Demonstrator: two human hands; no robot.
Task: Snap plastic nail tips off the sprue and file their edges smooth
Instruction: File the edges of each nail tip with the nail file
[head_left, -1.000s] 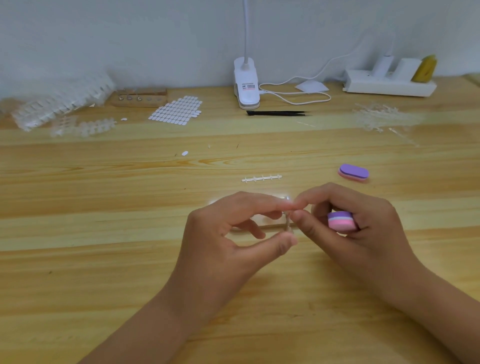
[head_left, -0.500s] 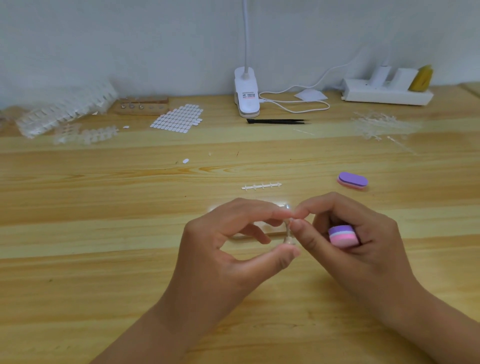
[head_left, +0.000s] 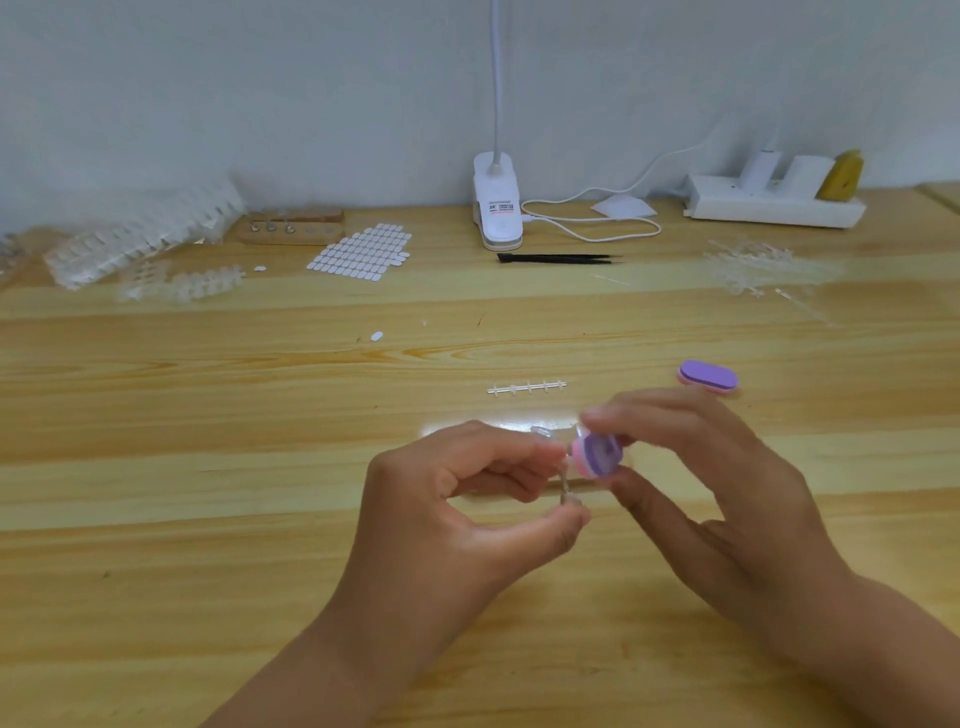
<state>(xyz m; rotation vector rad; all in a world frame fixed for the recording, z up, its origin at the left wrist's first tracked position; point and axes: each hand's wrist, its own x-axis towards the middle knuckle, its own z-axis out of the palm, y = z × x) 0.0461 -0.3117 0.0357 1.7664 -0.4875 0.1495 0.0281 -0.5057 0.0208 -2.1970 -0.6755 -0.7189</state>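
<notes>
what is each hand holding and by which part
The left hand pinches a clear nail tip end to end between forefinger and thumb. The right hand grips a small purple-and-pink buffer block by its edges, between fingers and thumb.

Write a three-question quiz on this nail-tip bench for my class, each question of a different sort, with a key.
1. True or false: the right hand is empty.
2. Fill in: the spare file lies on the table to the ___ of the bare sprue.
3. The left hand pinches: A a clear nail tip; B the sprue; C the spare file.

Key
1. False: it holds a file.
2. Right.
3. A.
</notes>
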